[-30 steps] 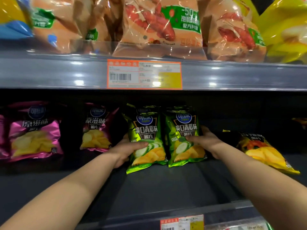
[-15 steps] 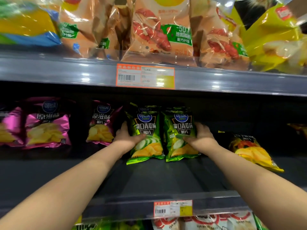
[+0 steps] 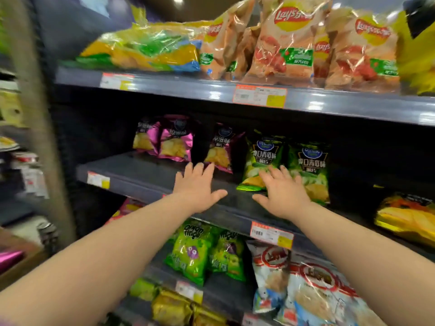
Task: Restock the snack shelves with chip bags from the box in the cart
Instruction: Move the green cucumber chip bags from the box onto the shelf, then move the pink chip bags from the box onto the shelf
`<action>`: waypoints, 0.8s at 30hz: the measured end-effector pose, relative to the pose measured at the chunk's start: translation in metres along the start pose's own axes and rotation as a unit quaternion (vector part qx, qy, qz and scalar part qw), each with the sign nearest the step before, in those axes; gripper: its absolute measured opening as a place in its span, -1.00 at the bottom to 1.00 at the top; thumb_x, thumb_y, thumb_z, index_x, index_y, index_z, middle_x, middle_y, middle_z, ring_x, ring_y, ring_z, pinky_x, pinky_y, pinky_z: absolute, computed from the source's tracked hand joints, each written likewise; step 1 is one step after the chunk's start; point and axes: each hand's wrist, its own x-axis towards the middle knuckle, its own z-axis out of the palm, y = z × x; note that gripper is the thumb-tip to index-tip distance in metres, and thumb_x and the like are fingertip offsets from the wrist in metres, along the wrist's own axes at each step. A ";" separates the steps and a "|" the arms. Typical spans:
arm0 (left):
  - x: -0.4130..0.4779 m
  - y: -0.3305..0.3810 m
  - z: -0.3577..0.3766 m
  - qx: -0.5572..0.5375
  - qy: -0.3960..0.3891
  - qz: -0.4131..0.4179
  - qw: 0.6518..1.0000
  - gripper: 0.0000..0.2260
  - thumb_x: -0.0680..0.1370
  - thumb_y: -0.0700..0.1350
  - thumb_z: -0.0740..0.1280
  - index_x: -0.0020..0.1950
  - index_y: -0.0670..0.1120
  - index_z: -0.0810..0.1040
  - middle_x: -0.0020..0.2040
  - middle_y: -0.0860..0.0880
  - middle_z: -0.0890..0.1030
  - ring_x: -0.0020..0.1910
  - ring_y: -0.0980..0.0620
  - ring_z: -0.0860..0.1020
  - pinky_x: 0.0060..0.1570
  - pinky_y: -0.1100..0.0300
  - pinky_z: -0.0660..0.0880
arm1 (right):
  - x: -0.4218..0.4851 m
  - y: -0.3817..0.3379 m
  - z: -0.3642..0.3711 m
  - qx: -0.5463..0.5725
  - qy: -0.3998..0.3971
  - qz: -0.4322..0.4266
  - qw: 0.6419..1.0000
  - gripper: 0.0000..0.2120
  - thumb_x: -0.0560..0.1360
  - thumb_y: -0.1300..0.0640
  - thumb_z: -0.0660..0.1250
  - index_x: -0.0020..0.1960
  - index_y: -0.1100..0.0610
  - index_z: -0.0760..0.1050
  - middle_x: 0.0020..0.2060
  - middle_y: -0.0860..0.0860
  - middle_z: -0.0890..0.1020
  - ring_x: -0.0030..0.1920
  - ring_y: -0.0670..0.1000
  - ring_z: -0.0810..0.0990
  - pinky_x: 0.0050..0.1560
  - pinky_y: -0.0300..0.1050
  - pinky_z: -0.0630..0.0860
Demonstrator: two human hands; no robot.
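Two bare hands hover spread over a dark grey metal shelf [image 3: 141, 170] in a snack aisle, neither holding anything. The left hand [image 3: 197, 188] lies flat, fingers fanned above bare shelf. The right hand [image 3: 281, 196], just as open, has its fingertips [image 3: 274, 174] across the lower front of an upright glossy green foil chip bag [image 3: 261, 158], with a second green bag [image 3: 310, 161] just beside it on the thumbless side. Whether skin meets foil cannot be told.

Just beyond the left hand's fingertips stand purple-pink foil chip bags [image 3: 221, 149]. Well off to the right of the right hand a yellow foil bag [image 3: 404, 217] lies flat. Above both hands, tan clear-wrapped multipacks [image 3: 292, 43] fill the upper shelf. A blurred brown cardboard edge [image 3: 21, 262] shows below the left forearm; it may be the stock box, but that cannot be told.

Such bags look light, air-puffed and slick, their contents easily crushed. They are likely best taken by the crimped top seam or lightly at both side edges, never squeezed across the middle.
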 end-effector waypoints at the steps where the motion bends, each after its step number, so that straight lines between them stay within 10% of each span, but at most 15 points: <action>1: -0.016 -0.009 -0.003 0.015 -0.008 -0.010 1.000 -0.22 0.47 0.38 0.08 0.55 0.02 -0.09 0.56 -0.10 0.06 0.52 -0.20 -0.02 0.41 -0.21 0.04 | -0.003 -0.014 0.000 0.011 -0.002 -0.012 1.000 -0.35 0.50 -0.26 0.15 0.49 -0.03 0.09 0.52 0.05 0.15 0.52 0.17 0.04 0.42 0.27 0.07; 24: -0.375 -0.390 -0.051 0.119 -0.114 -0.298 0.940 -0.20 0.45 0.38 0.13 0.55 0.03 -0.06 0.55 -0.09 0.08 0.53 -0.20 -0.03 0.42 -0.22 0.00 | -0.074 -0.473 -0.008 0.108 -0.106 -0.282 0.947 -0.32 0.48 -0.27 0.15 0.50 -0.04 0.08 0.50 -0.02 0.19 0.52 0.15 0.07 0.42 0.27 0.07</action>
